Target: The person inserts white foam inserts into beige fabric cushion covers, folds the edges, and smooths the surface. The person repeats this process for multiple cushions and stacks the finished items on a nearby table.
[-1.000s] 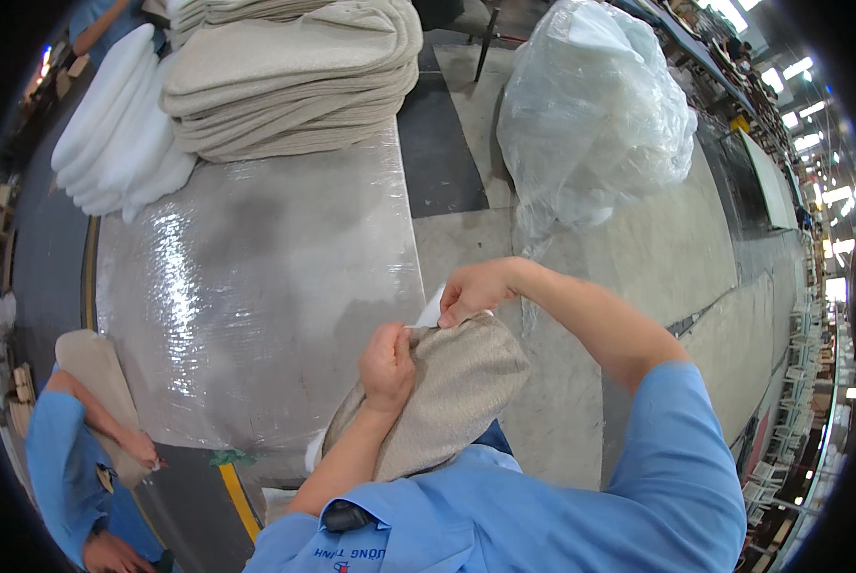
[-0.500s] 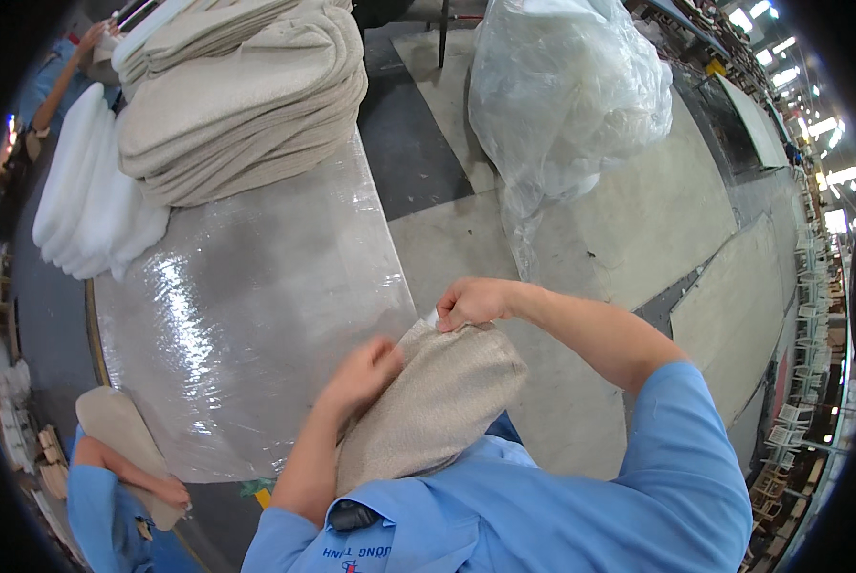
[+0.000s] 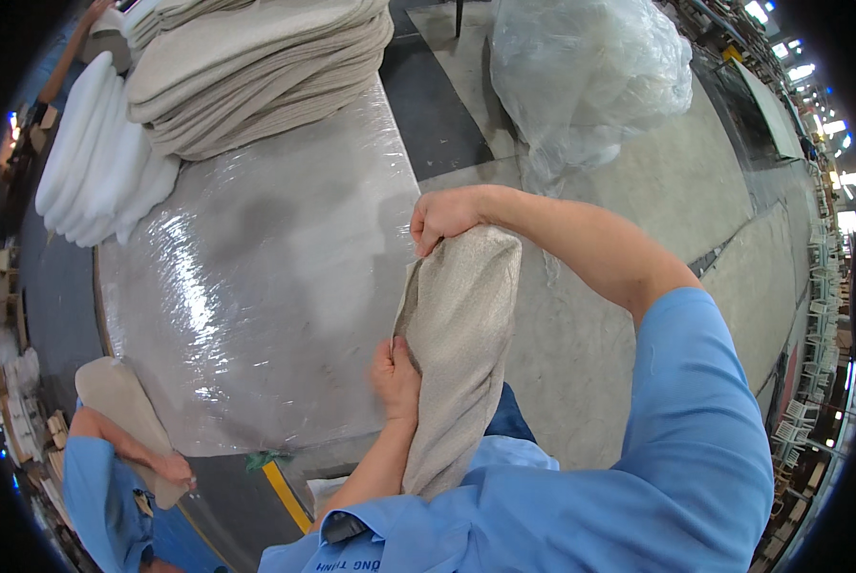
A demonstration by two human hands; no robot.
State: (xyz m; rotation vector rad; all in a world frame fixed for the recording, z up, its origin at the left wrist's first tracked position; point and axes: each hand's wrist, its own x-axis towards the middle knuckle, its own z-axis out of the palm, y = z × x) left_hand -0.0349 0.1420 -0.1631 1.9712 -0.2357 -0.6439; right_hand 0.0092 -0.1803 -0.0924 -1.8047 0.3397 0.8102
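A beige woven cushion cover [image 3: 461, 334] hangs in front of my body, stretched lengthwise between my hands. My right hand [image 3: 447, 218] grips its far end, fingers closed on the edge. Lower on the cover's left side, my left hand [image 3: 396, 380] pinches the open edge, thumb pointing up. A dark slit of the opening shows between the two hands. Whether anything fills the cover cannot be seen. Just left of it lies the table [image 3: 275, 315], wrapped in shiny clear plastic.
A tall stack of beige covers [image 3: 256, 76] lies on the table's far side, with white padding pieces [image 3: 103, 162] left of it. A large clear plastic bag [image 3: 590, 86] stands beyond the table. At lower left a co-worker's hand [image 3: 173, 470] holds a beige cushion [image 3: 122, 401].
My right hand has pulled the cover's end up and away from me, lengthening it. My left hand, blurred and off the edge before, now grips the cover's left side.
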